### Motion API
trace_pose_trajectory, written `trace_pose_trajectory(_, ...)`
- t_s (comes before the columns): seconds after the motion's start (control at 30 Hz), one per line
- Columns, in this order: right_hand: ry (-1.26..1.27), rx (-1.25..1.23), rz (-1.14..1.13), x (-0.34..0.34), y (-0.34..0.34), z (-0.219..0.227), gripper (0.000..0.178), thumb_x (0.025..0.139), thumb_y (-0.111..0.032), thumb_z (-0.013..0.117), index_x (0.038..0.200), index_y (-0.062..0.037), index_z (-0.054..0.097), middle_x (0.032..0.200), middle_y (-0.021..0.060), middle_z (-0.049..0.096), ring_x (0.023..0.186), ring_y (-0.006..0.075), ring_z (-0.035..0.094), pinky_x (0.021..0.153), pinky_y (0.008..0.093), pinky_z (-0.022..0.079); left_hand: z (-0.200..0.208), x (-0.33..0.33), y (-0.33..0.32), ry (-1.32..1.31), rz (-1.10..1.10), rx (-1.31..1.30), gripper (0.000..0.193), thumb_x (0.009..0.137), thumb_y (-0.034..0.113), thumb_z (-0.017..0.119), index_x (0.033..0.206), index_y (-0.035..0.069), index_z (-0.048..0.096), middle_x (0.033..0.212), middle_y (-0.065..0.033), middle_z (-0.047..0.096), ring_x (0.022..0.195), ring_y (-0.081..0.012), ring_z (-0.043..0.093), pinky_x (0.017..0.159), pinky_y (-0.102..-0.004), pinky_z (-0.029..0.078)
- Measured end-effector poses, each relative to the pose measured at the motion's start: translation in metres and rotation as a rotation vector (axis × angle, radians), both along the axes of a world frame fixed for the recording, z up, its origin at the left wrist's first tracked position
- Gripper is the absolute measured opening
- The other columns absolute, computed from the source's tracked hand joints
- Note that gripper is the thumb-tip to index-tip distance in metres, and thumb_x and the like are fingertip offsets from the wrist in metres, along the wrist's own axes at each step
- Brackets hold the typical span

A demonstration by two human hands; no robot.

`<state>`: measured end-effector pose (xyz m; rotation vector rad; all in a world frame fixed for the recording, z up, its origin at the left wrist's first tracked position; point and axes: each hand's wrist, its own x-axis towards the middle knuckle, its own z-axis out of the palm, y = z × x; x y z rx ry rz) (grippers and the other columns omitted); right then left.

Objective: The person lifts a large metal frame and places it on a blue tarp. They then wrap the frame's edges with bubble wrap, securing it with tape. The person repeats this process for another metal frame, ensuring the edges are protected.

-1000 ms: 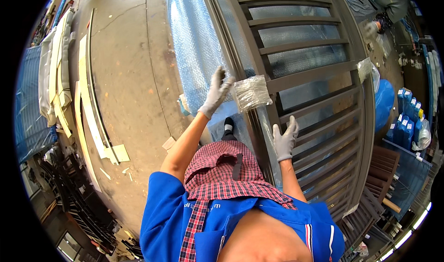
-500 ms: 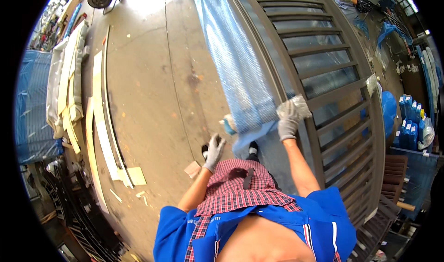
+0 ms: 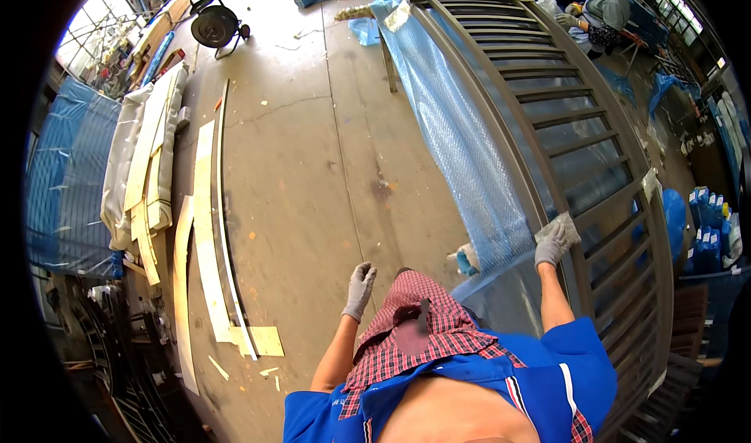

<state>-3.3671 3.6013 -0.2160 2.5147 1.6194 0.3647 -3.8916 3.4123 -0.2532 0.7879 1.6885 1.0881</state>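
Observation:
A long dark brown metal railing [image 3: 580, 140] with many slats lies to my right. Blue bubble wrap [image 3: 467, 142] hangs along its left side. My right hand [image 3: 552, 245], in a grey glove, is closed over the railing's left rail, where a piece of pale translucent wrapping [image 3: 569, 228] covers the joint of a crossbar. Whether the fingers pinch the wrapping alone or the rail too is hidden. Off to the left, my left hand [image 3: 359, 290], also gloved, hangs over the floor with loosely bent fingers and nothing visible in it.
Long wooden strips [image 3: 204, 232] and a thin pale strip [image 3: 224, 224] lie on the floor at left, beside a wrapped stack [image 3: 141, 161]. A black reel on a stand [image 3: 214, 27] is at the far left. Another person [image 3: 606, 12] is beyond the railing. Blue-wrapped bundles [image 3: 708, 228] stand at right.
My view has shifted, showing more of the railing's far end, its support and the other person. My right hand stays on the wrapped joint; the left hand's fingers are less spread.

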Motion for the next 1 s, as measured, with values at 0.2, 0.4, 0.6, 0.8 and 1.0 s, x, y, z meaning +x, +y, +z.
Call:
trace_pose_trajectory(0.2, 0.078, 0.045, -0.178, -0.030, 0.004, 0.013, 0.070, 0.082, -0.021, 0.062, 0.144, -0.0071, 0.033, 0.150, 0.0062, 0.033, 0.133, 0.0306, 0.039, 0.112, 0.0399, 0.032, 0.031, 0.001, 0.116, -0.105, -0.271, 0.033, 0.038, 0.096, 0.023, 0.061, 0.124, -0.003, 0.056, 0.108, -0.0066, 0.065, 0.095, -0.0141, 0.060, 0.085, -0.0273, 0.048)
trace_pose_trajectory(0.4, 0.058, 0.161, -0.334, -0.043, 0.024, 0.001, 0.074, 0.079, -0.021, 0.071, 0.143, -0.0043, 0.036, 0.149, 0.0063, 0.034, 0.131, 0.0299, 0.040, 0.111, 0.0394, 0.033, 0.051, -0.019, 0.282, -0.161, -0.507, 0.088, 0.035, 0.097, 0.022, 0.060, 0.120, -0.004, 0.057, 0.106, -0.0086, 0.066, 0.097, -0.0125, 0.059, 0.088, -0.0276, 0.048)
trace_pose_trajectory(0.6, 0.170, 0.075, -0.730, -0.084, 0.100, 0.019, 0.059, 0.084, -0.015, 0.057, 0.139, -0.0026, 0.040, 0.149, 0.0150, 0.034, 0.132, 0.0354, 0.039, 0.106, 0.0498, 0.033, 0.068, -0.063, 0.451, -0.050, -0.725, 0.047, 0.047, 0.096, 0.029, 0.061, 0.129, -0.004, 0.052, 0.113, -0.0090, 0.064, 0.103, -0.0145, 0.059, 0.090, -0.0280, 0.047)
trace_pose_trajectory(0.8, 0.352, 0.415, -0.287, -0.162, 0.224, 0.023, 0.056, 0.081, -0.021, 0.062, 0.132, -0.0047, 0.046, 0.138, 0.0196, 0.046, 0.127, 0.0388, 0.044, 0.104, 0.0479, 0.038, 0.090, -0.089, 0.616, -0.396, -0.514, 0.009, 0.041, 0.095, 0.031, 0.061, 0.123, 0.001, 0.057, 0.107, -0.0072, 0.065, 0.094, -0.0160, 0.063, 0.083, -0.0303, 0.051)
trace_pose_trajectory(1.0, 0.687, 0.465, -0.025, -0.272, 0.389, 0.068, 0.051, 0.087, -0.016, 0.062, 0.133, -0.0018, 0.046, 0.135, 0.0200, 0.048, 0.128, 0.0379, 0.042, 0.107, 0.0466, 0.035, 0.051, -0.106, 0.804, -0.889, -0.241, -0.043, 0.040, 0.097, 0.033, 0.058, 0.123, 0.003, 0.053, 0.113, -0.0111, 0.063, 0.103, -0.0235, 0.062, 0.090, -0.0380, 0.052)
